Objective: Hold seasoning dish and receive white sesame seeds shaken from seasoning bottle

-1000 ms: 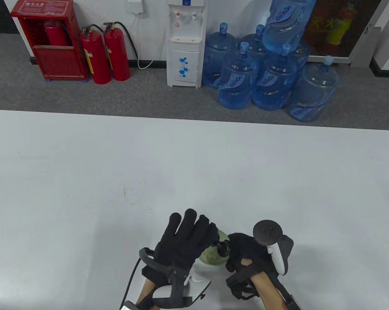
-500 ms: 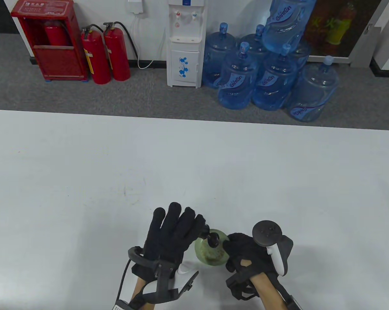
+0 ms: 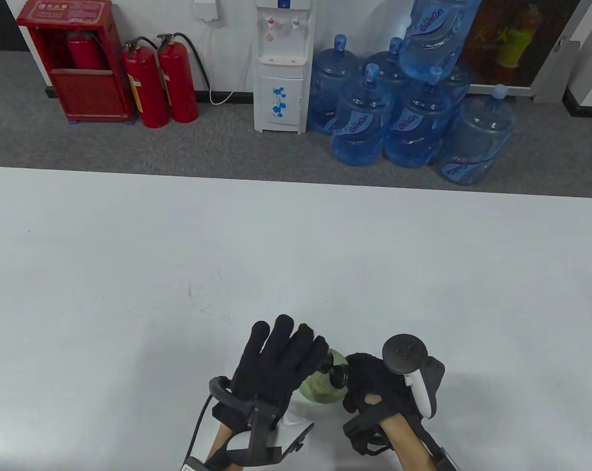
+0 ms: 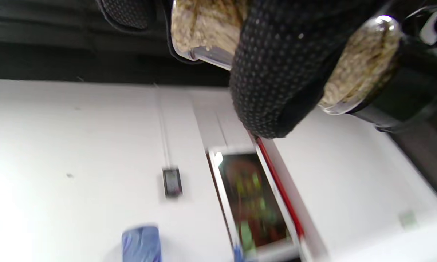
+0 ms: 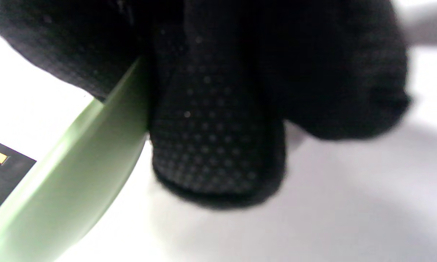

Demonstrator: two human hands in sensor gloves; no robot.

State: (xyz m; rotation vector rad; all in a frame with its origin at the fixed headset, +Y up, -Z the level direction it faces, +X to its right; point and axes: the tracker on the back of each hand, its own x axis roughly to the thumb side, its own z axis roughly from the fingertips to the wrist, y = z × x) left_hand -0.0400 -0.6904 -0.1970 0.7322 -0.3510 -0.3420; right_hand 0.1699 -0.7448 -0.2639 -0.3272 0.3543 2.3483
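Observation:
A small pale green seasoning dish (image 3: 320, 387) with sesame seeds in it sits near the table's front edge, and my right hand (image 3: 369, 382) grips its right rim. The right wrist view shows the green rim (image 5: 76, 174) under my fingers (image 5: 218, 138). My left hand (image 3: 281, 363) holds a clear seasoning bottle with a black cap (image 3: 337, 375) tilted over the dish. In the left wrist view the bottle (image 4: 360, 62) is full of white sesame seeds and my fingers (image 4: 276, 72) wrap around it.
The white table (image 3: 296, 255) stretches away beyond the hands. Behind its far edge stand fire extinguishers (image 3: 161, 81), a water dispenser (image 3: 281, 68) and several blue water jugs (image 3: 409, 113) on the floor.
My left hand with the bottle moved left and back right over the dish, a shaking motion. My right hand and the dish stayed in place.

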